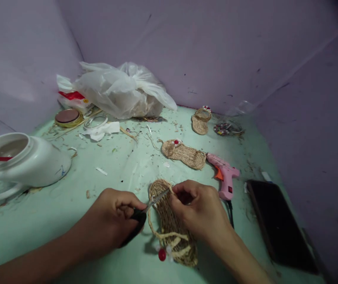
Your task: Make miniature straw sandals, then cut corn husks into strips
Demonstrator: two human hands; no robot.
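Note:
A small woven jute sandal (pixel 169 221) with a red bead at its strap lies on the green table (pixel 68 205) close to me. My left hand (pixel 112 219) is closed around black-handled scissors (pixel 148 209), whose blades point at the sandal's toe end. My right hand (pixel 200 209) pinches the sandal's upper edge right by the blade tips. What the fingertips hold there is too small to make out beyond the jute rim.
Two more jute sandals (pixel 183 154) (pixel 200 120) lie farther back. A pink glue gun (pixel 224 175) and a dark phone (pixel 278 225) sit at right, a white jug (pixel 23 159) at left, a plastic bag (pixel 121 90), tape roll (pixel 67 117) and bead dish (pixel 227 129) behind.

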